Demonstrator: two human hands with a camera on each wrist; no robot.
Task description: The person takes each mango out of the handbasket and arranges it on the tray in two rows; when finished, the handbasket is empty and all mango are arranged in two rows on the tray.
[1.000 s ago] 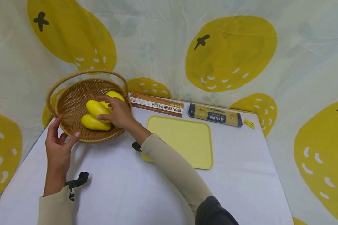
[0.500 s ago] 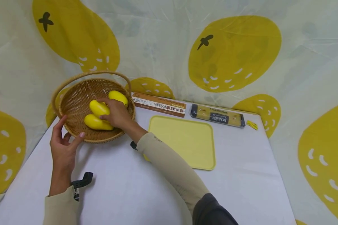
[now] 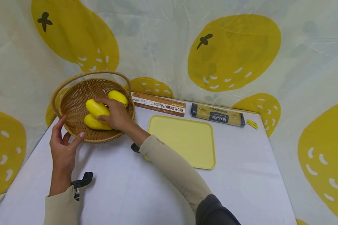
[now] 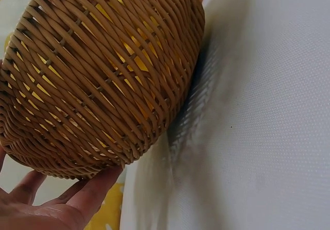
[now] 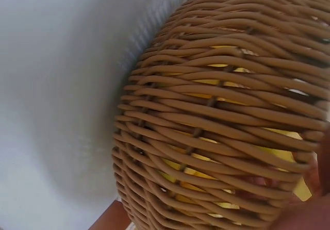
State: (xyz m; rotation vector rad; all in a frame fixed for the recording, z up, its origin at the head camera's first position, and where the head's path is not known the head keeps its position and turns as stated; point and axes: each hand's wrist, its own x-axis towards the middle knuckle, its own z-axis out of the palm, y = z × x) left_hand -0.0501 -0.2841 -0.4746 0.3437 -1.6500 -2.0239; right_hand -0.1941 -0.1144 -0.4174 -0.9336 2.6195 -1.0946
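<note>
At left of frame, we note the right hand [image 3: 116,114] with thumb and fingers gripping the middle yellow fruit [image 3: 96,107] of 3 visible in the wicker basket [image 3: 76,100], the left hand [image 3: 64,148] holding its near-left edge; step judged a pick-up, next calling for a steady lift.

The left hand [image 4: 56,209] touches the woven basket [image 4: 98,80] — yellow showing through its gaps — near the white table's [image 4: 258,116] edge.

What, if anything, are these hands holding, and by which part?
Left hand: the wicker basket, by its near-left side. Right hand: the middle yellow fruit, pinched around its right end.
</note>
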